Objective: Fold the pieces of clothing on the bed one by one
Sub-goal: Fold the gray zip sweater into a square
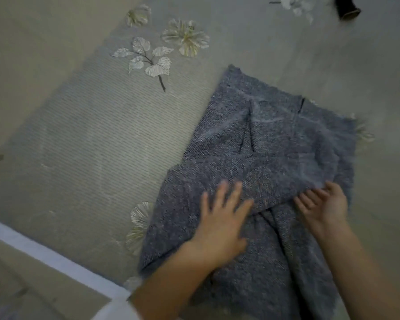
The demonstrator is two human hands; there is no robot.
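At the lower left a white border strip [44, 255] marks the edge of the bed, and past it the pale bedspread [90, 135] stretches out with its stitched leaves [148, 58] and flowers. Right of the middle the grey knit sweater [275, 139] lies flat on the bedspread, its hem end toward the person. One sleeve [263, 181] is already laid across the body as a wide band. The left hand [222, 218] rests palm down on the sweater just below that band, its grip spread wide, fingers straight and apart, pinning the knit. Just to its right, the right hand [323, 206] sits at the lower edge of the sleeve band with fingers curled and thumb near the cloth. The blur makes it impossible to tell whether its grip is pinching the edge or only nudging it. Far off at the top right lies a dark rolled object [348, 8], well apart from the sweater. The step in hand looks like settling the crossed sleeve on this first garment. The next move likely calls for smoothing the band flat. The hem would then be lifted with both hands and folded up toward the collar.
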